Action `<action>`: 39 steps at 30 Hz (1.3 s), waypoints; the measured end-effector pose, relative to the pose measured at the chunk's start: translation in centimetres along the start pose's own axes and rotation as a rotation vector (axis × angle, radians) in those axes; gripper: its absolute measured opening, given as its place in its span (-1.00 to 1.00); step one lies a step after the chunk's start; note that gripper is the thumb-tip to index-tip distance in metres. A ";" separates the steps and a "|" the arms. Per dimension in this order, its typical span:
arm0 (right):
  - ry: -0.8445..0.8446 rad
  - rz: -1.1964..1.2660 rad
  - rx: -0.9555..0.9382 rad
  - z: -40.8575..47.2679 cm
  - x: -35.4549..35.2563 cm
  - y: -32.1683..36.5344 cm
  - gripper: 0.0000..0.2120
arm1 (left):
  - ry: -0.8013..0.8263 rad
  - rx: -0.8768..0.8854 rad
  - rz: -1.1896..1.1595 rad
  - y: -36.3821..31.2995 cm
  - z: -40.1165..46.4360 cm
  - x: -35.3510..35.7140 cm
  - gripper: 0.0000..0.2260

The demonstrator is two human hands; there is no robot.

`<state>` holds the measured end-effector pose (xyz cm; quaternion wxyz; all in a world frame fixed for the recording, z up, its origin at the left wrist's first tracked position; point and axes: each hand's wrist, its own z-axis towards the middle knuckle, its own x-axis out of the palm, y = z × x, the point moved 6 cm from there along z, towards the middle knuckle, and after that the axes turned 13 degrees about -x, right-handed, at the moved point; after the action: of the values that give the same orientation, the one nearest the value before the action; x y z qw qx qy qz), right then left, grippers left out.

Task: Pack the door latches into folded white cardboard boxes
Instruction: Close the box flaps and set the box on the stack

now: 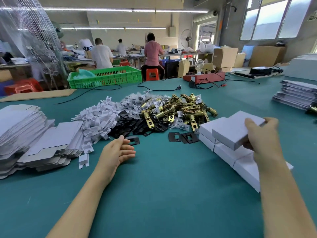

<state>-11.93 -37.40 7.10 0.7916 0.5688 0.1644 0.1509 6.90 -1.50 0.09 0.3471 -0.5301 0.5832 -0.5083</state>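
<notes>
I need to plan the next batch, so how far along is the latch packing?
Done: a few closed white boxes lie stacked at the right. In hand: the right hand holds another closed box over that stack; the left hand is open and empty. Left: a big latch pile and flat box blanks, so most remains.

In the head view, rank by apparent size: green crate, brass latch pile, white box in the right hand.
1. Brass latch pile
2. Green crate, though farther away, so unsure
3. White box, gripped by the right hand
</notes>
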 end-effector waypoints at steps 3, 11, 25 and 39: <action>0.058 -0.146 0.056 -0.1 -0.8 -1.2 -0.70 | 0.005 0.006 0.047 0.2 0.2 0.0 -0.70; 0.099 -0.762 0.059 -0.5 -1.3 -1.0 -0.56 | 0.008 0.028 0.077 0.3 0.2 0.1 -0.73; 0.399 -0.938 -0.130 -1.1 2.3 -1.1 -0.11 | 0.022 0.046 0.077 0.3 0.0 0.2 -0.75; 0.060 -0.677 -0.598 -4.4 5.7 3.4 -0.38 | -0.004 0.038 0.111 0.3 -0.2 0.3 -0.78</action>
<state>-8.87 -30.23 8.48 0.9207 0.2250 0.3133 -0.0590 6.59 -1.80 -0.11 0.3860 -0.4913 0.6011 -0.4983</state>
